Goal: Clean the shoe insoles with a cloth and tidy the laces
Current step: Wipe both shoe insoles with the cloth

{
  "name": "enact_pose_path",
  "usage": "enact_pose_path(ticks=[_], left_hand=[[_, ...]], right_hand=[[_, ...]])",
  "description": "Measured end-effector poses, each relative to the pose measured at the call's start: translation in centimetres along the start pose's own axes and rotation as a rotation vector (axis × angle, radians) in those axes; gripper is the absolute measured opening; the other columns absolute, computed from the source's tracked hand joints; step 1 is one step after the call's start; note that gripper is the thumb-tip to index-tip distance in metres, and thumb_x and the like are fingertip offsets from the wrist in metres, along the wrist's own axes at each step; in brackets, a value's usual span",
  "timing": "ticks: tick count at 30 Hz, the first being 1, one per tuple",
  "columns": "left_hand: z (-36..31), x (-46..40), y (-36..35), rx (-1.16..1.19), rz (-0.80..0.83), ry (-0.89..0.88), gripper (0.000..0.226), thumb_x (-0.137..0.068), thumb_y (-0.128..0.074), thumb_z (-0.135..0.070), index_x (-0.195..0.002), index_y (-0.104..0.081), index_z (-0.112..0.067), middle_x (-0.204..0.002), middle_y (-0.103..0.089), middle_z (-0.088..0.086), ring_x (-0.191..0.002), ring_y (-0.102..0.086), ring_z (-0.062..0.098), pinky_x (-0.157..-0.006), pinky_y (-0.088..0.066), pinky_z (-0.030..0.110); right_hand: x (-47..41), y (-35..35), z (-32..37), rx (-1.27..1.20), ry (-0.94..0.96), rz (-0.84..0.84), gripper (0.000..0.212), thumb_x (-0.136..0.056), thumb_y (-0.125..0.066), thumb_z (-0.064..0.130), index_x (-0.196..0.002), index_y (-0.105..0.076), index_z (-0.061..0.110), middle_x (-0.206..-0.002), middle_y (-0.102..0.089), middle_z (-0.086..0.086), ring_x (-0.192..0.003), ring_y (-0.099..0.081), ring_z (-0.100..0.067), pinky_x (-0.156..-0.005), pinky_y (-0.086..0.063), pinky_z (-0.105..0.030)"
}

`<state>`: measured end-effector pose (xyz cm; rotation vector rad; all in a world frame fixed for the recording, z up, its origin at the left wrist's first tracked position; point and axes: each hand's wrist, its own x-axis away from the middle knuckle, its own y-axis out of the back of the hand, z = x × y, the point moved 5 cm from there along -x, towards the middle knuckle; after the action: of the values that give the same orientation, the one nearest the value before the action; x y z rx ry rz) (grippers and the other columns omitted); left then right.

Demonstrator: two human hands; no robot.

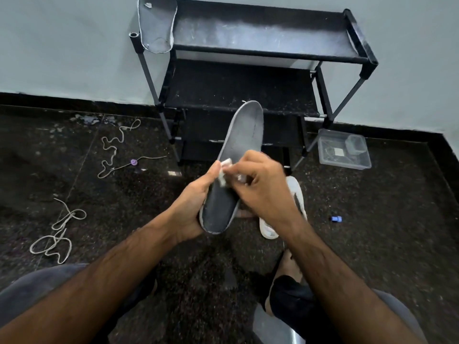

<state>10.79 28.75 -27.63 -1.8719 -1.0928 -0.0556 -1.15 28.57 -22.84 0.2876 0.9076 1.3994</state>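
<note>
My left hand [192, 204] grips the heel end of a grey insole [244, 135], which points up and away from me. My right hand [260, 184] presses a small white cloth [224, 170] onto the insole's middle. A second grey insole [157, 23] leans on the left end of the black shoe rack's top shelf [260, 33]. Two beige laces lie loose on the dark floor: one lace [116, 147] at the far left, the other lace [58, 234] nearer me. A white shoe [295, 192] lies on the floor under my right wrist, partly hidden.
A clear plastic box [344, 148] stands on the floor right of the rack. A small purple object [134, 162] lies by the far lace, a small blue object [336, 219] at the right. My knees and a bare foot [289, 265] are at the bottom.
</note>
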Motion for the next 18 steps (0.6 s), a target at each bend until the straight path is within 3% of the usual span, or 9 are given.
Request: enact_pose_path(ticks=[2,4,7,10,15,18], left_hand=[[-0.7,-0.3,1.0,0.091,-0.031,-0.011,0.059,-0.103,-0.036,-0.054,-0.121,-0.070,-0.009,-0.117,-0.071,0.015,-0.104,-0.071,0.025,-0.088,-0.059,0.037],[-1.1,-0.3,1.4,0.116,-0.038,-0.023,0.064,-0.102,-0.034,-0.058,-0.131,-0.064,-0.009,-0.126,-0.068,0.013,-0.112,-0.068,0.024,-0.093,-0.057,0.035],[-0.8,-0.3,0.6,0.105,0.009,-0.030,0.061,-0.103,-0.034,-0.055,-0.126,-0.065,-0.008,-0.123,-0.069,0.015,-0.111,-0.068,0.025,-0.091,-0.058,0.039],[-0.4,-0.5,0.0,0.102,0.020,-0.031,0.059,-0.101,-0.037,-0.052,-0.116,-0.071,-0.006,-0.116,-0.072,0.016,-0.106,-0.071,0.025,-0.091,-0.059,0.039],[-1.5,-0.6,1.8,0.084,-0.035,-0.062,0.068,-0.103,-0.032,-0.058,-0.141,-0.053,-0.006,-0.143,-0.056,0.020,-0.133,-0.053,0.032,-0.113,-0.041,0.043],[-1.7,-0.7,2.1,0.091,-0.045,-0.083,0.062,-0.105,-0.032,-0.054,-0.140,-0.056,-0.008,-0.140,-0.060,0.015,-0.130,-0.057,0.028,-0.112,-0.044,0.040]], right_hand=[[0.6,-1.8,1.8,-0.100,0.093,0.171,0.004,-0.088,-0.079,0.018,-0.091,-0.081,0.016,-0.080,-0.059,0.005,-0.069,-0.055,-0.009,-0.060,-0.050,-0.036],[0.7,-2.4,2.5,-0.094,0.162,0.245,0.005,-0.088,-0.079,0.022,-0.091,-0.082,0.018,-0.078,-0.060,0.006,-0.069,-0.053,-0.009,-0.062,-0.047,-0.034],[-0.2,-0.6,1.2,0.089,0.148,0.092,0.005,-0.086,-0.080,0.027,-0.090,-0.081,0.023,-0.079,-0.063,0.008,-0.075,-0.056,-0.014,-0.068,-0.046,-0.044],[-0.2,0.6,0.4,0.087,0.058,-0.038,0.004,-0.086,-0.080,0.022,-0.090,-0.080,0.020,-0.079,-0.062,0.005,-0.074,-0.057,-0.016,-0.066,-0.049,-0.047],[1.2,-2.7,2.9,-0.155,0.159,0.365,0.006,-0.088,-0.081,0.019,-0.093,-0.082,0.018,-0.081,-0.058,0.008,-0.069,-0.056,-0.007,-0.061,-0.048,-0.031],[0.6,-2.2,2.5,-0.034,0.209,0.334,0.003,-0.085,-0.082,0.024,-0.088,-0.082,0.024,-0.077,-0.058,0.010,-0.071,-0.054,-0.009,-0.065,-0.046,-0.034]])
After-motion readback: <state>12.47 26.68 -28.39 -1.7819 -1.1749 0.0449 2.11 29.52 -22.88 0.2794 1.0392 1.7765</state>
